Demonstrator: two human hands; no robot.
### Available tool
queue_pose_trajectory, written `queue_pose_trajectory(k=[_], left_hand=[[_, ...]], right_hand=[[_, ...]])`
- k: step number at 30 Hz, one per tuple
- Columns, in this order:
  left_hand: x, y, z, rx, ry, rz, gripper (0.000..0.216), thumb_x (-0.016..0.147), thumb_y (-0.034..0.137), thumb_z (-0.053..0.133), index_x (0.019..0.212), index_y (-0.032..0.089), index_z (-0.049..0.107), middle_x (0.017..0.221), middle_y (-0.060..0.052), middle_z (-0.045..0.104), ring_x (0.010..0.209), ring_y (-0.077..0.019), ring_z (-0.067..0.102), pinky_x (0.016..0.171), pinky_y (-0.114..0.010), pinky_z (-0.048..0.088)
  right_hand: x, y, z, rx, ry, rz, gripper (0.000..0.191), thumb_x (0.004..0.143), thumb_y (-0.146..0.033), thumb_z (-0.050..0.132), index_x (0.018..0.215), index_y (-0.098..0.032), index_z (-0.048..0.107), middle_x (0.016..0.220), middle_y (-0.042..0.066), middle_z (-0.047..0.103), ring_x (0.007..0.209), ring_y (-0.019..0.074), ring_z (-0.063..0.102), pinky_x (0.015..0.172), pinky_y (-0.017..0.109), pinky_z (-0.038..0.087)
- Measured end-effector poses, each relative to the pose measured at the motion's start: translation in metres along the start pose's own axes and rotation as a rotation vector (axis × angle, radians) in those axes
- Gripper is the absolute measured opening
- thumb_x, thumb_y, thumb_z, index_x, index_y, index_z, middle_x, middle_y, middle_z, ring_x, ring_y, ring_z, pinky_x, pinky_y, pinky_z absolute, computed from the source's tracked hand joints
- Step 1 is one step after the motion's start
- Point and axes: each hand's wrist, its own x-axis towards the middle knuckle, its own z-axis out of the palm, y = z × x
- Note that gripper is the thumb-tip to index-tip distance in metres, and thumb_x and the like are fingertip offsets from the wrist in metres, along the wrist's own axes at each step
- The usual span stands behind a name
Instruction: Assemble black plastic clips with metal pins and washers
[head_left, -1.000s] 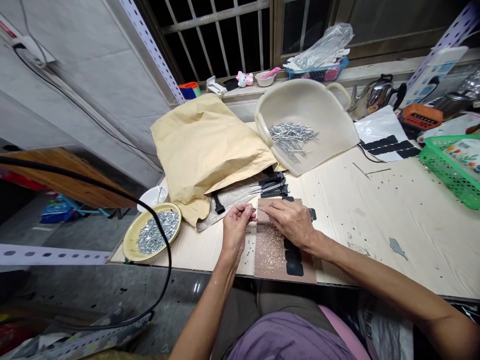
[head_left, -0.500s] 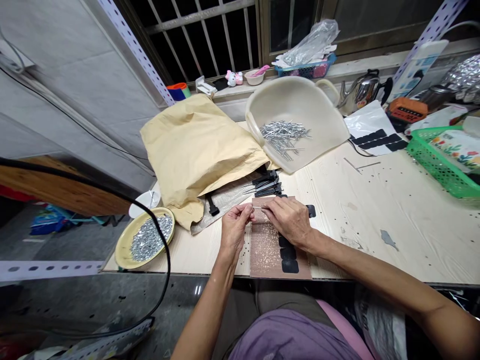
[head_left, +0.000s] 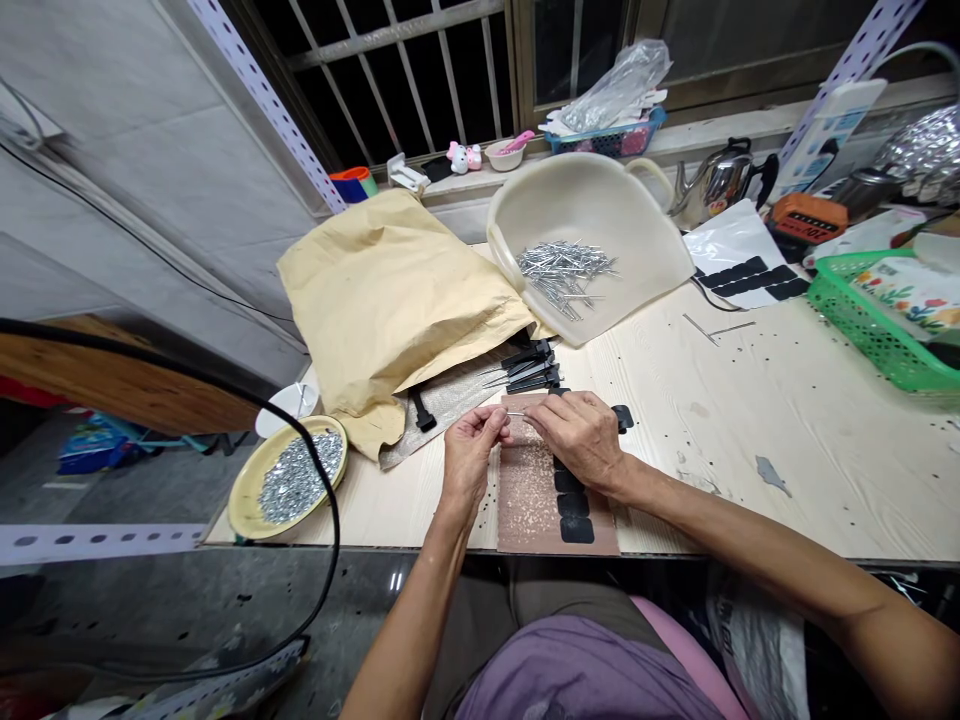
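A thin metal pin (head_left: 516, 413) spans the gap between my hands above the brown board (head_left: 525, 510). My left hand (head_left: 472, 450) pinches its left end between thumb and fingers. The other end is in the closed fingers of my right hand (head_left: 581, 440), which covers part of the board. Black rounded-square pads (head_left: 576, 530) lie in a column on the board below my right hand. Just beyond my hands several black-handled pieces with thin points (head_left: 534, 365) are piled together. Long silvery pins (head_left: 566, 270) fill part of a pale scoop (head_left: 645, 240) farther back.
At left, a yellow bowl (head_left: 244, 500) holds small shiny metal parts, beside a white dish (head_left: 289, 402). A tan paper bag (head_left: 397, 290) lies behind my left hand. To the right are a green basket (head_left: 862, 340), a kettle (head_left: 716, 185) and two loose pins (head_left: 731, 328). A black cable (head_left: 335, 540) hangs at left.
Both hands keep nearly the same pose around the pin. The whole view has shifted very slightly; nothing is taken up or let go.
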Motion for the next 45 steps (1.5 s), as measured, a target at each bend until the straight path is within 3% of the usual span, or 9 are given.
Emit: queue_pose_trajectory(k=[16, 20, 25, 30, 33, 37, 40, 45], left_hand=[[0.001, 0.002, 0.005, 0.125, -0.006, 0.058, 0.026, 0.071, 0.035, 0.07, 0.08, 0.011, 0.068, 0.067, -0.002, 0.064, 0.053, -0.0068, 0.052, 0.052, -0.02, 0.046], [0.0, 0.002, 0.007, 0.148, -0.018, 0.059, 0.025, 0.071, 0.035, 0.07, 0.08, 0.011, 0.068, 0.067, -0.001, 0.063, 0.053, -0.0071, 0.053, 0.052, -0.02, 0.047], [0.0, 0.002, 0.009, 0.15, -0.048, 0.052, 0.025, 0.071, 0.035, 0.07, 0.077, 0.011, 0.068, 0.068, -0.001, 0.063, 0.054, -0.0074, 0.053, 0.052, -0.02, 0.047], [0.0, 0.005, 0.01, 0.183, -0.076, 0.023, 0.028, 0.07, 0.038, 0.07, 0.078, 0.011, 0.069, 0.066, -0.002, 0.062, 0.054, -0.0079, 0.052, 0.054, -0.021, 0.047], [-0.003, 0.003, 0.012, 0.22, -0.139, -0.023, 0.032, 0.071, 0.039, 0.069, 0.087, 0.012, 0.071, 0.066, -0.001, 0.061, 0.055, -0.0087, 0.052, 0.054, -0.021, 0.045], [-0.006, -0.003, 0.016, 0.303, -0.209, -0.072, 0.05, 0.075, 0.042, 0.064, 0.118, 0.018, 0.061, 0.063, 0.003, 0.052, 0.051, -0.0075, 0.046, 0.049, -0.02, 0.04], [-0.005, -0.009, 0.018, 0.461, -0.15, -0.004, 0.053, 0.077, 0.043, 0.061, 0.124, 0.02, 0.057, 0.064, 0.003, 0.05, 0.051, -0.0079, 0.044, 0.049, -0.021, 0.038], [-0.005, -0.024, 0.017, 0.83, -0.045, 0.277, 0.043, 0.081, 0.039, 0.057, 0.12, 0.021, 0.06, 0.077, -0.003, 0.057, 0.069, -0.0156, 0.054, 0.07, -0.029, 0.044]], right_hand=[[0.0, 0.004, -0.007, 0.159, -0.135, 0.145, 0.028, 0.095, -0.035, 0.039, 0.088, -0.018, 0.06, 0.083, 0.003, 0.063, 0.072, 0.0141, 0.054, 0.066, 0.027, 0.031], [-0.001, 0.006, -0.008, 0.299, -0.196, 0.231, 0.023, 0.094, -0.037, 0.042, 0.092, -0.02, 0.059, 0.086, 0.001, 0.063, 0.071, 0.0124, 0.055, 0.058, 0.024, 0.03], [-0.002, 0.008, -0.009, 0.32, -0.198, 0.226, 0.024, 0.094, -0.036, 0.042, 0.095, -0.021, 0.06, 0.09, 0.002, 0.063, 0.074, 0.0132, 0.056, 0.06, 0.024, 0.032], [-0.001, 0.012, -0.008, 0.519, -0.199, 0.258, 0.018, 0.093, -0.031, 0.045, 0.095, -0.021, 0.06, 0.089, 0.0, 0.063, 0.079, 0.0124, 0.058, 0.064, 0.023, 0.038], [-0.007, 0.023, -0.011, 0.549, -0.193, 0.23, 0.015, 0.091, -0.03, 0.049, 0.095, -0.02, 0.059, 0.089, 0.001, 0.062, 0.081, 0.0127, 0.057, 0.068, 0.024, 0.041], [-0.026, 0.05, -0.022, 0.457, -0.21, 0.233, 0.017, 0.091, -0.031, 0.048, 0.092, -0.019, 0.059, 0.09, 0.002, 0.06, 0.08, 0.0117, 0.057, 0.066, 0.023, 0.043], [-0.038, 0.071, -0.022, 0.313, -0.237, 0.214, 0.023, 0.093, -0.032, 0.044, 0.093, -0.018, 0.061, 0.093, 0.004, 0.059, 0.076, 0.0112, 0.055, 0.059, 0.022, 0.04], [-0.028, 0.093, -0.001, 0.189, -0.271, 0.127, 0.027, 0.095, -0.032, 0.041, 0.089, -0.017, 0.062, 0.087, 0.004, 0.059, 0.076, 0.0123, 0.052, 0.056, 0.022, 0.035]])
